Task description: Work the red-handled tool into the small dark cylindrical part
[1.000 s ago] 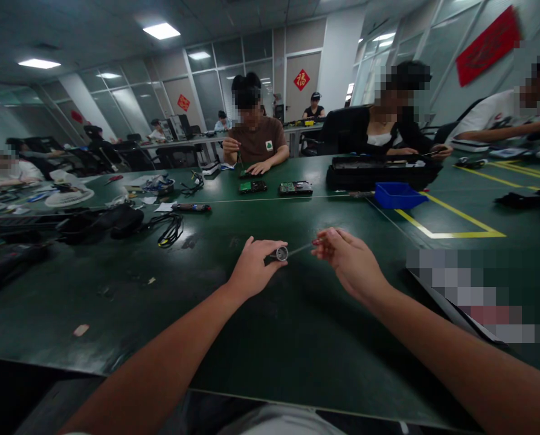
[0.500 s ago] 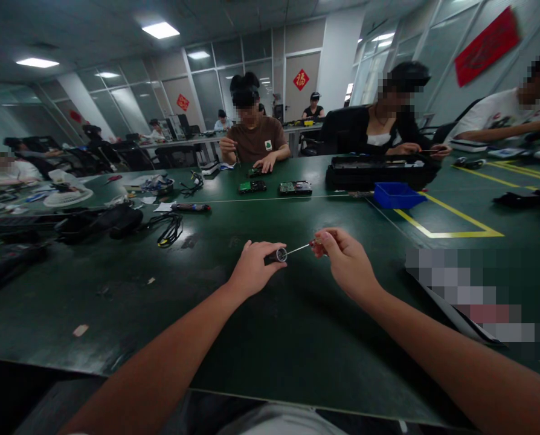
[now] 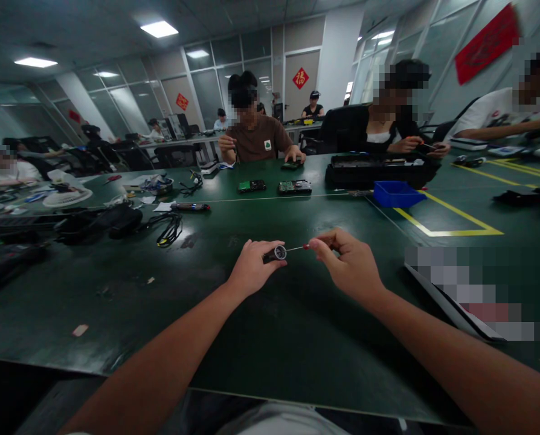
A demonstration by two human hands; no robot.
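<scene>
Left hand [image 3: 252,269] is closed round a short dark barrel [image 3: 275,254], thumb and fingers pinching it, silver end facing right, low over the table [image 3: 297,344]. A thin rod [image 3: 295,248] runs from that end to the right hand [image 3: 349,263], which pinches its red tip between thumb and forefinger. Risk, my read: the rod is thin and held only at its far end, so a sideways pull could bend it or pop it out, and a dropped rod would be hard to spot on the dark top. Surface: scuffed dark green mat, cables [image 3: 168,229] left, boards [image 3: 295,187] mid, blue bin [image 3: 394,194] and yellow tape [image 3: 451,232] right. Room: glass-walled office, ceiling panels lit, other people working opposite.
</scene>
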